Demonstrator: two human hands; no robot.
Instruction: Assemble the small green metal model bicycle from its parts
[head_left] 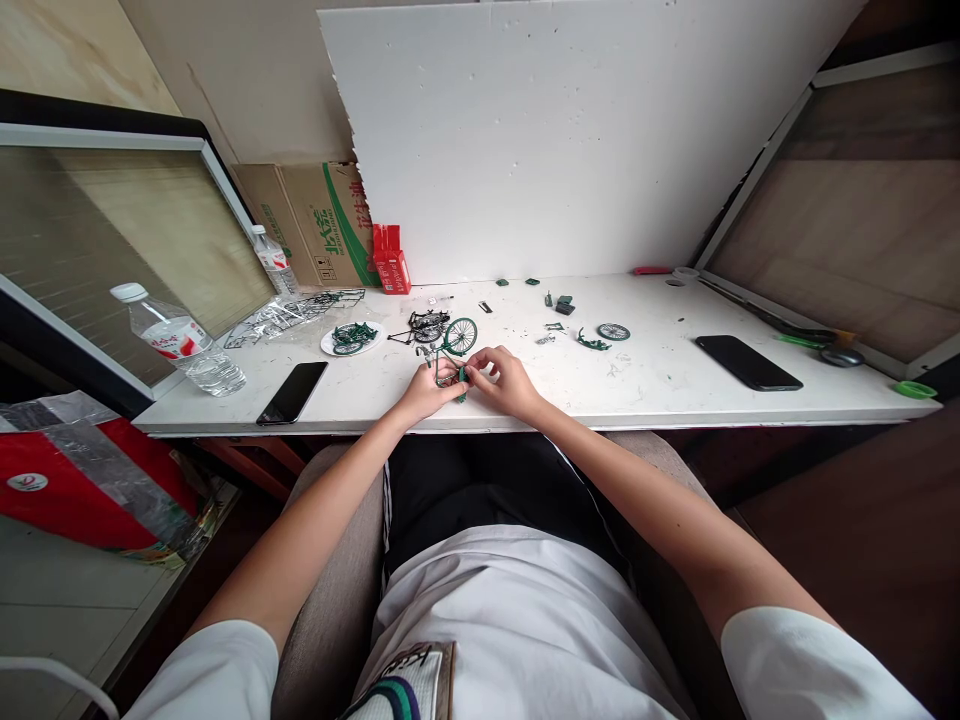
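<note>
A small green model bicycle [450,352], partly built, stands on the white table [645,385] just in front of me. My left hand [429,388] is closed on its frame from the left. My right hand [504,378] pinches a small green part at the frame's near end; the part is too small to name. One green wheel [460,336] rises behind my fingers. A second loose wheel [613,331] and a green piece [592,344] lie to the right. A white dish [352,340] holding green parts sits to the left.
A black phone [292,392] lies at left, another phone [748,362] at right. A water bottle [178,340] lies on the left edge, a second bottle [271,260] stands behind. Parts sprues [289,312], a red box [391,262], a cardboard box [315,220] and a white board [570,140] line the back.
</note>
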